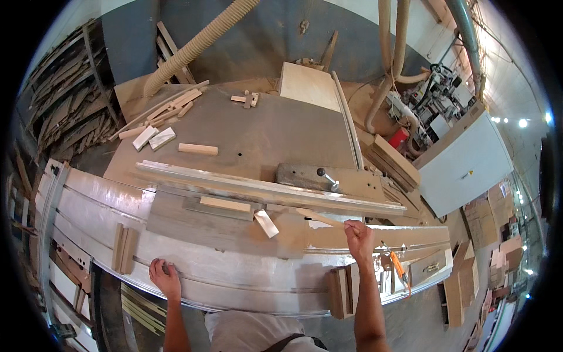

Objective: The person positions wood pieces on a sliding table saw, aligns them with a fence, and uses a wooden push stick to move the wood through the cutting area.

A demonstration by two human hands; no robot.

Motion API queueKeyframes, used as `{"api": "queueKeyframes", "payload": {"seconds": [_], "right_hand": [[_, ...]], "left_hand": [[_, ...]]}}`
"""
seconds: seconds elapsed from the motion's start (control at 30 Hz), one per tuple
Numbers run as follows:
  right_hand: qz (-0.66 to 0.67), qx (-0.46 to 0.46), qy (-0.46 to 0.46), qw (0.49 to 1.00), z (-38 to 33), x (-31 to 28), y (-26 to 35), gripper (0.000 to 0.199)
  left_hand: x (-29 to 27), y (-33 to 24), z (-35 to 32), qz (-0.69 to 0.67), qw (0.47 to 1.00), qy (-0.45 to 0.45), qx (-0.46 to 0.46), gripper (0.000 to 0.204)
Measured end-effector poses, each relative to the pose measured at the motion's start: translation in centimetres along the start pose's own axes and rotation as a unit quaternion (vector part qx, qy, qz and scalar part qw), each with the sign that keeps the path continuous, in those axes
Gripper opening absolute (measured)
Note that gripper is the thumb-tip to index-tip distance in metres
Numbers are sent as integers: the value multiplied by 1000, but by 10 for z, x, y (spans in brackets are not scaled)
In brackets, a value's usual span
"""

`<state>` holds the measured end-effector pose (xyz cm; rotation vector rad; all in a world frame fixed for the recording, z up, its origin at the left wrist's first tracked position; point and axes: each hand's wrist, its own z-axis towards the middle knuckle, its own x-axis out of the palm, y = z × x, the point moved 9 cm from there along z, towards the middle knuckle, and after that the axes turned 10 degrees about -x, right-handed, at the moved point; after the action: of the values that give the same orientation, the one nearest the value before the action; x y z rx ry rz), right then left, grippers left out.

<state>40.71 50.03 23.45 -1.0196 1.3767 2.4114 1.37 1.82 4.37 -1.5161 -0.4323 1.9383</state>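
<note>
My right hand (359,237) is closed round the near end of a thin wooden stick (319,217). The stick points left along the near side of a long metal fence (264,190). Left of its tip, a short pale-faced wood block (267,224) lies tilted on the metal saw table (234,267). A longer wood strip (224,203) lies flat beside the fence. My left hand (166,278) rests at the table's front edge, its fingers bent and the thumb apart, with no held object visible. Two upright wood pieces (124,249) stand just beyond it.
Several wood offcuts (170,108) and a round-edged wood piece (198,149) lie beyond the fence. A black-knobbed clamp lever (328,178) rises from a block there. Near my right forearm are wood blocks (342,291) and an orange-handled tool (399,267). A ribbed hose (199,47) hangs at back left.
</note>
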Motion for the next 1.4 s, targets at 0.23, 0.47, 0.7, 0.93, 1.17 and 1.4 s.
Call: {"api": "queueKeyframes", "payload": {"seconds": [0.23, 0.47, 0.7, 0.93, 1.17, 1.4], "right_hand": [[-46, -68, 15, 996, 21, 5, 13, 16], [-56, -64, 23, 996, 26, 8, 13, 17], [8, -77, 40, 996, 31, 51, 4, 18], [12, -59, 63, 996, 34, 66, 23, 14], [32, -54, 73, 995, 38, 89, 36, 14], [46, -70, 78, 994, 54, 121, 59, 13]], "left_hand": [[-1, -2, 2, -6, 999, 25, -34, 32], [-1, 1, 2, 12, 999, 21, -39, 33], [0, -1, 2, 6, 999, 27, -44, 35], [-1, -3, 2, 14, 999, 24, -41, 36], [-3, -7, 2, 25, 999, 19, -39, 36], [0, 0, 2, 8, 999, 20, -44, 37]]}}
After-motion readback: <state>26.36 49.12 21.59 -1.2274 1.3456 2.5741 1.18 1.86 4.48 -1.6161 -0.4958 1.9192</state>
